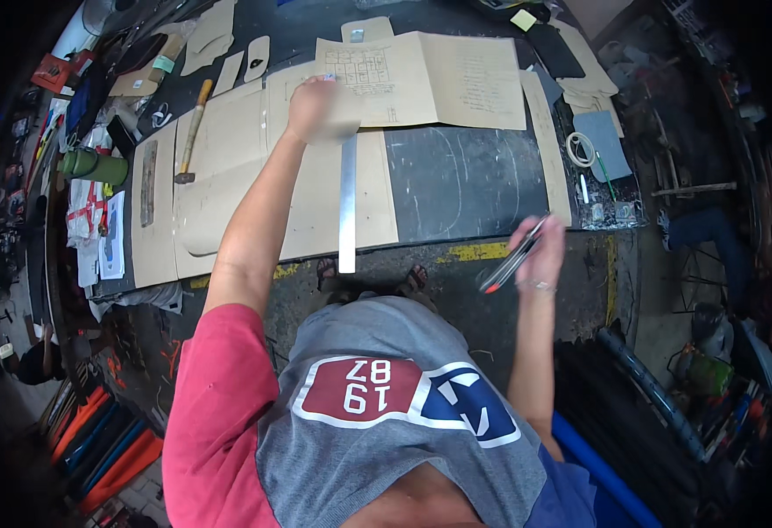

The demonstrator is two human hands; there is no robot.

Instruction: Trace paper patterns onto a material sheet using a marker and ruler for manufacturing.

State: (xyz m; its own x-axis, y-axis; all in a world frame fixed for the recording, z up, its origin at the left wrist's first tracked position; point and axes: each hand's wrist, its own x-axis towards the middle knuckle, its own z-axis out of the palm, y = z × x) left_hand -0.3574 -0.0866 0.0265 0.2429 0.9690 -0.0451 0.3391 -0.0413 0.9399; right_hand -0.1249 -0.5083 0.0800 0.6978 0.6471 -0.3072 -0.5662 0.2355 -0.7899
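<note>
My left hand (313,107) reaches over the table to the left edge of a folded brown cardboard sheet (478,79) with a hand-drawn grid and handwriting on it. A blurred patch hides part of its fingers, so their grip cannot be made out. Beneath that sheet's lower edge a metal ruler (348,202) lies across a large cardboard piece (307,194), jutting past the table's near edge. In my right hand (544,251), at the near right edge, the fingers are closed around slim dark pen-like tools (511,267) with a red end.
A hammer (194,132) with a wooden handle lies on cardboard at left, near a green bottle (94,165). At right are a roll of tape (581,150), a green pen (607,174) and a grey sheet (598,132). Cardboard cut-outs (258,58) lie at the back.
</note>
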